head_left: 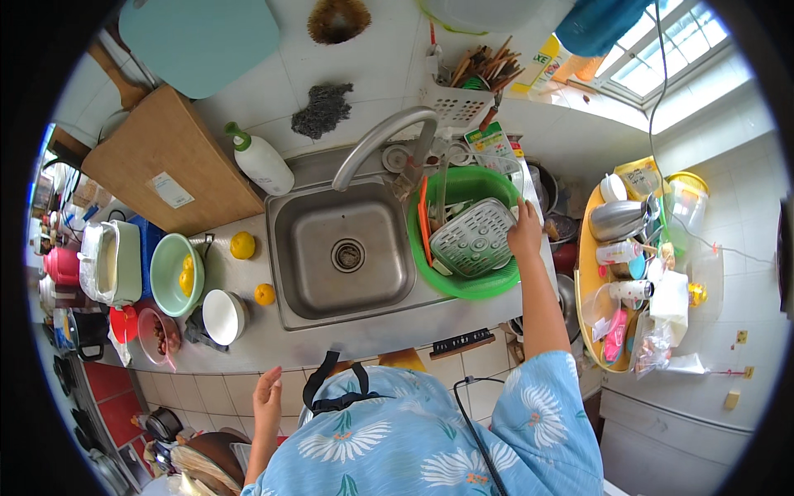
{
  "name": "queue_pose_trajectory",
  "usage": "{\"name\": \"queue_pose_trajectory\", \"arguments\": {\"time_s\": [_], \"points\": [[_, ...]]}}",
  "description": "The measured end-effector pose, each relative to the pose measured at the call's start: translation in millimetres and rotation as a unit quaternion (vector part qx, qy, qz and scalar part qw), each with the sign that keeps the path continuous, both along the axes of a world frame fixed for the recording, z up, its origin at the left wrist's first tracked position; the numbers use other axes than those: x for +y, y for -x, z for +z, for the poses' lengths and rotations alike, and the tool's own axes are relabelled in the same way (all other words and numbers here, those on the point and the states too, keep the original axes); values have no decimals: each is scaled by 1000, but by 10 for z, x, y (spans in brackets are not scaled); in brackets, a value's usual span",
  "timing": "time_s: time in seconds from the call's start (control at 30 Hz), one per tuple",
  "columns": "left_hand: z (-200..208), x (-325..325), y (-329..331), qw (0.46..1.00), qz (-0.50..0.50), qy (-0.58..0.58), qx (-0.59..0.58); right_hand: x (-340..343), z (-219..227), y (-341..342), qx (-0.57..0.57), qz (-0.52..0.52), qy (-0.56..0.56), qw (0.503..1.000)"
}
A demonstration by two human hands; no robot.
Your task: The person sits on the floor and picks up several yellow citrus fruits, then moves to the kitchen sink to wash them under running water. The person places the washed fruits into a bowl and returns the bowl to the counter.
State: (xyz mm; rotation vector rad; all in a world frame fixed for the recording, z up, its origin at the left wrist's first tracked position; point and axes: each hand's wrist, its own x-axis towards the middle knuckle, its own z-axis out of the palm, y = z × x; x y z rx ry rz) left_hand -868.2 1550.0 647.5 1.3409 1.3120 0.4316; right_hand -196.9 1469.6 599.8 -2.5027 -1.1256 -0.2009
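My right hand (523, 231) is at the right side of a green plastic basin (463, 285), its fingers closed at the rim. A pale grey-green perforated basket (475, 238) lies tilted in the basin, right beside those fingers. The faint edge of something clear also runs down to them, so which thing they grip I cannot tell. An orange-handled tool (424, 221) leans inside the basin's left wall. My left hand (267, 398) hangs below the counter's front edge, fingers stretched and holding nothing. Between basin and fruit is a steel sink (310, 248) under a curved faucet (376, 145).
Two yellow fruits, one a lemon (242, 245), lie left of the sink. Near them stand a white bowl (225, 317), a light green bowl (169, 285) and a pump bottle (260, 161). A wooden board (165, 161) leans behind. A crowded yellow tray (589, 281) is at right.
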Motion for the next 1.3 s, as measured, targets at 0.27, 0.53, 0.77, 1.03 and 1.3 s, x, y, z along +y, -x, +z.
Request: {"name": "queue_pose_trajectory", "arguments": {"time_s": [0.27, 0.53, 0.77, 1.03, 1.3], "points": [[340, 218, -555, 991, -117, -58, 31, 85, 170, 63, -45, 66, 59, 995], [109, 269, -979, 981, -183, -71, 5, -461, 568, 606, 81, 145, -1, 986], [80, 619, -2189, 952, -306, -20, 6, -755, 769, 815, 98, 149, -7, 984], [-59, 639, -3677, 938, -322, -117, 41, -869, 1001, 937, 137, 175, 17, 975], [-35, 238, -4108, 756, -528, -386, -1, -734, 514, 15, 525, -77, -9, 848]]}}
